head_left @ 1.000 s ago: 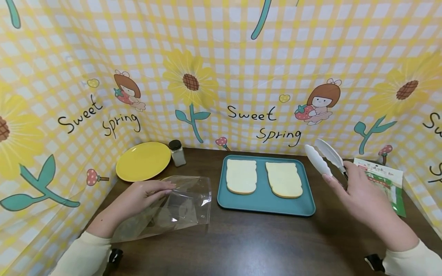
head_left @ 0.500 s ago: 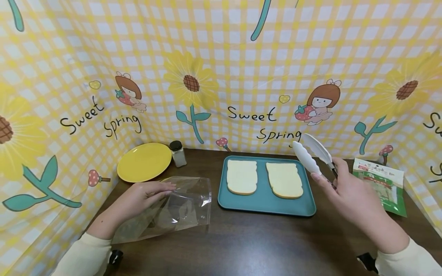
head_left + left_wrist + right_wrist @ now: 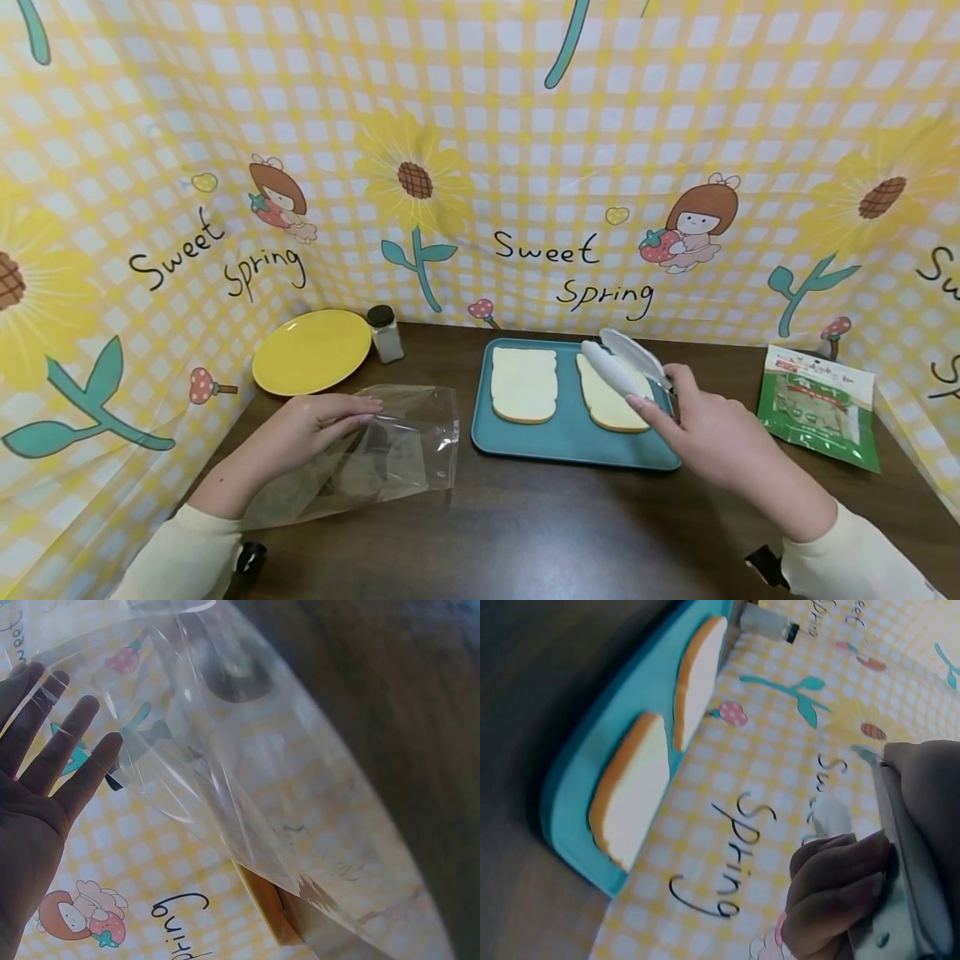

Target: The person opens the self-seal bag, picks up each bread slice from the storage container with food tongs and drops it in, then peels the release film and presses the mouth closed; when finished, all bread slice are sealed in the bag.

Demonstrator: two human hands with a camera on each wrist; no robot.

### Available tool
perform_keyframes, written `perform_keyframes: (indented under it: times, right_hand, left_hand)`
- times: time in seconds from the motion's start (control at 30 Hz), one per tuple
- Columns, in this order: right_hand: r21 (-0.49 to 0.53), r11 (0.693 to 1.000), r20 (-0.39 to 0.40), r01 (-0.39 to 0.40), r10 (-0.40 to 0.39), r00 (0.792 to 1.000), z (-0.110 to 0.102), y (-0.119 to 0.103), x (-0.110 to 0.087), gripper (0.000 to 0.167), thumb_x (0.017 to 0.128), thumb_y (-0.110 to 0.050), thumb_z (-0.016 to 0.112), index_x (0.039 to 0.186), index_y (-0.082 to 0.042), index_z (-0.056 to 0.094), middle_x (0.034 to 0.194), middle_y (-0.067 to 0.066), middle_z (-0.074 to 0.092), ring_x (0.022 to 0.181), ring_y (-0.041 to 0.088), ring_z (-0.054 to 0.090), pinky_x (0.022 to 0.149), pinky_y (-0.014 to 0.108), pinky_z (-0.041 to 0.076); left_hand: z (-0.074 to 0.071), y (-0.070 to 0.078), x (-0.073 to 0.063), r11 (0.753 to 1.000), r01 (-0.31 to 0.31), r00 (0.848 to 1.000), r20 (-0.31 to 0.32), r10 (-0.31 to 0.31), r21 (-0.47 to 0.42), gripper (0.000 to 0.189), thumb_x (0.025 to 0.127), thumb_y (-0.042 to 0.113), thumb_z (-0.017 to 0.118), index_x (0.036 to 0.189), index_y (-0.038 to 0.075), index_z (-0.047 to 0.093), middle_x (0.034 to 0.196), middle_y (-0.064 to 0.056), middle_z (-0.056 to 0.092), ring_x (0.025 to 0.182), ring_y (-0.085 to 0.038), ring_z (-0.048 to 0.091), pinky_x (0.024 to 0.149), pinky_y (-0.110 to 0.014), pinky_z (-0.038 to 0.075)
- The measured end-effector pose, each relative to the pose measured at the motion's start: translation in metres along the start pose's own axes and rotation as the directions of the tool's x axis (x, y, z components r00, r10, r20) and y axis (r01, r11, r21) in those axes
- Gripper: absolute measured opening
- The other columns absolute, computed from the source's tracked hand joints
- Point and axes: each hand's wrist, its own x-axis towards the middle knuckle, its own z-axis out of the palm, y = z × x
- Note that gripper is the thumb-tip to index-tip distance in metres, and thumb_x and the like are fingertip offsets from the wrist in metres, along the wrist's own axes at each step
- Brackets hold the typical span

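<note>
My left hand (image 3: 315,429) rests on a clear plastic bag (image 3: 405,458) lying on the table. In the left wrist view, its straight fingers (image 3: 79,769) lie spread against the film. My right hand (image 3: 723,442) grips a pair of tongs (image 3: 606,367) with white tips, the two arms parted with nothing between them. The tips hang over the right bread slice (image 3: 611,417), partly hiding it. A second bread slice (image 3: 523,383) lies beside it on the teal tray (image 3: 525,447). In the right wrist view, curled fingers hold the tongs' metal handle (image 3: 885,937).
A yellow plate (image 3: 311,354) leans at the back left, beside a small jar (image 3: 386,337) with a black lid. To the right lies a green and white food packet (image 3: 817,408). A patterned cloth (image 3: 480,167) stands around the dark wooden table (image 3: 525,533).
My right hand has carried the tongs leftward, from the tray's right side to over the right bread slice, uncovering the green packet. The left hand and bag have stayed in place.
</note>
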Motion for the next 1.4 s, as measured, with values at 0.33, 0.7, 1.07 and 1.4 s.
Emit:
perform_keyframes:
  times: [0.33, 0.7, 1.07, 1.4]
  right_hand:
    - [-0.038, 0.999, 0.121, -0.004, 0.008, 0.993, 0.031, -0.012, 0.018, 0.1, 0.102, -0.083, 0.034, 0.155, 0.001, 0.04, 0.106, 0.02, 0.074, 0.08, 0.027, 0.067, 0.062, 0.04, 0.05]
    - [0.038, 0.999, 0.291, 0.009, -0.02, 0.957, 0.049, -0.014, 0.033, 0.088, 0.104, -0.078, 0.037, 0.144, 0.0, 0.049, 0.094, 0.009, 0.065, 0.079, 0.022, 0.06, 0.07, 0.037, 0.046]
    - [-0.02, 1.0, 0.342, 0.007, 0.0, 0.94, 0.049, -0.021, 0.041, 0.093, 0.106, -0.077, 0.036, 0.152, 0.003, 0.044, 0.108, 0.015, 0.068, 0.085, 0.025, 0.061, 0.076, 0.042, 0.05]
    - [-0.01, 0.999, 0.301, -0.033, 0.035, 0.953, 0.061, -0.031, 0.033, 0.083, 0.109, -0.071, 0.034, 0.143, 0.004, 0.049, 0.097, 0.017, 0.067, 0.068, 0.026, 0.063, 0.06, 0.038, 0.05]
  left_hand:
    - [0.001, -0.001, 0.001, 1.0, 0.011, 1.0, 0.018, -0.011, -0.012, 0.028, 0.104, 0.017, 0.072, 0.129, 0.025, 0.079, 0.131, 0.009, 0.078, 0.121, -0.018, 0.076, 0.099, -0.041, 0.064]
    - [0.003, -0.002, 0.002, 1.0, -0.012, 1.0, 0.013, 0.012, 0.003, 0.027, 0.102, 0.016, 0.073, 0.128, 0.024, 0.08, 0.13, 0.009, 0.079, 0.121, -0.018, 0.076, 0.097, -0.041, 0.065]
    - [0.004, -0.002, 0.002, 1.0, 0.007, 1.0, 0.026, -0.007, 0.001, 0.027, 0.104, 0.017, 0.072, 0.129, 0.023, 0.079, 0.132, 0.009, 0.078, 0.123, -0.019, 0.075, 0.098, -0.043, 0.064]
    - [0.007, -0.005, 0.0, 1.0, -0.009, 1.0, 0.016, 0.009, 0.02, 0.027, 0.104, 0.018, 0.072, 0.128, 0.026, 0.079, 0.131, 0.011, 0.078, 0.122, -0.018, 0.076, 0.097, -0.042, 0.065]
